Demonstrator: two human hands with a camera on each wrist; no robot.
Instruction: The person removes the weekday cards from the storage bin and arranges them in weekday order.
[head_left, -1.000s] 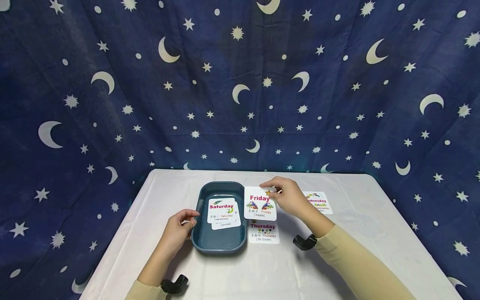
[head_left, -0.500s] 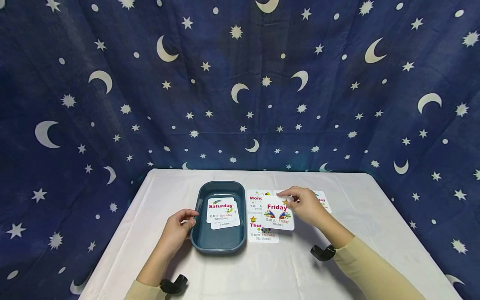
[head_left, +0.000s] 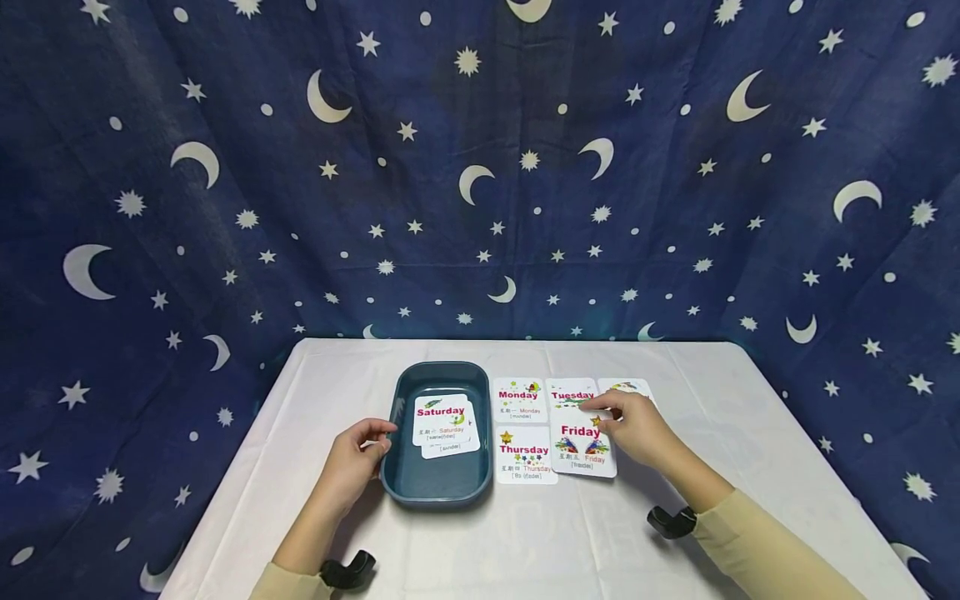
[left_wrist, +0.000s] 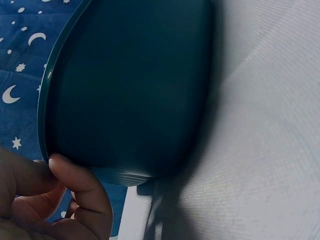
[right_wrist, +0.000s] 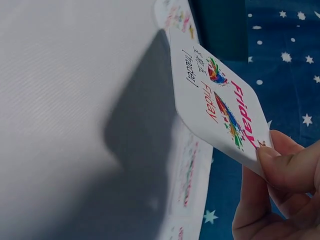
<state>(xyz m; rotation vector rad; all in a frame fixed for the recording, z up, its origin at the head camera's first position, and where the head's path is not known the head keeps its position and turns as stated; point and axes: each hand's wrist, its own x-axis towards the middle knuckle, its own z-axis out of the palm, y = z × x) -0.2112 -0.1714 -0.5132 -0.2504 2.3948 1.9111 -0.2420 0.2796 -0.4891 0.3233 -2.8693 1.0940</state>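
My right hand [head_left: 637,427] pinches the top right corner of a square Friday flashcard [head_left: 582,454] between thumb and fingers. In the right wrist view the Friday flashcard [right_wrist: 197,105] is tilted and clear of the white cloth, casting a shadow. It hangs right of the Thursday card [head_left: 525,458] and just below the Tuesday card [head_left: 572,393]. At the left, my left hand [head_left: 356,458] pinches the rim of a dark teal tray [head_left: 437,482], thumb and finger on its edge. Inside lie a Saturday card [head_left: 439,422] and another card [head_left: 452,451] mostly hidden under it.
A Monday card [head_left: 519,402] lies right of the tray, beside Tuesday. Another card [head_left: 626,386] lies farther right, largely covered by my right hand. White cloth [head_left: 517,546] covers the table, and a dark blue curtain [head_left: 480,233] with moons and stars hangs behind it.
My right hand has carried the Friday card rightward and down, from beside the tray to right of Thursday, uncovering the Monday and Thursday cards. The left hand stays on the tray.
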